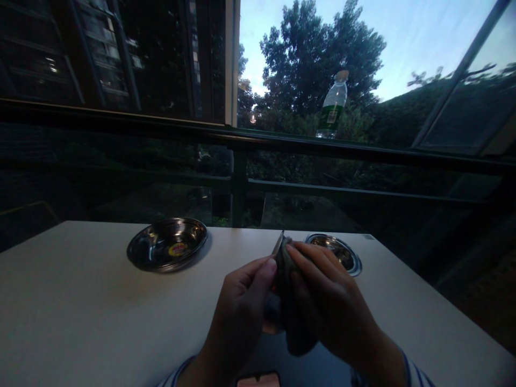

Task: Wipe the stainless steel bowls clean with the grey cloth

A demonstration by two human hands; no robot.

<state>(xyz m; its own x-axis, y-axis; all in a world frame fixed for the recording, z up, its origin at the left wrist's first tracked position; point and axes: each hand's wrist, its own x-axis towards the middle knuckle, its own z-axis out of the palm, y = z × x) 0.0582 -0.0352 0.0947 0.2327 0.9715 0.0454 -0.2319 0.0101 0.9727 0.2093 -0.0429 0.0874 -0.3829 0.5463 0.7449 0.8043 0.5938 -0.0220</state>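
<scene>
Both hands are up over the counter [80, 301], near-centre, held just above it. L hand [242, 301]: thumb and fingers pinched together on the top of a dark bundle [296, 328]. R hand [326, 301]: fingers curled over the same bundle from the other side, clamped on it. The bundle sits btw the two hands and hangs down toward my edge of the counter. A thin metal tip [278, 244] pokes out above it, tilted slightly right.

Edges/room: the far counter edge runs right behind the two steel bowls. The right edge slants down to the frame's right side, w/ dark floor beyond. The near edge is cut off by the frame. The left bowl [153, 247] is well apart from L hand, w/ a wide bare surface left and in front of it. The right bowl [355, 263] is just behind R hand, tight there. There's an open strip btw the bowls. The railing [363, 150] is beyond the counter, and a bottle [332, 107] stands upright on it.

Hard to see: low light, so I can't tell what the bundle is, cloth or otherwise. Can't tell if the metal tip is a blade. R hand's knuckles cover the right bowl's near-left rim. Palm sides are hidden. The phone [258, 380] is at the bottom edge, mostly cropped. The striped sleeve [415, 371] is also cut off.
</scene>
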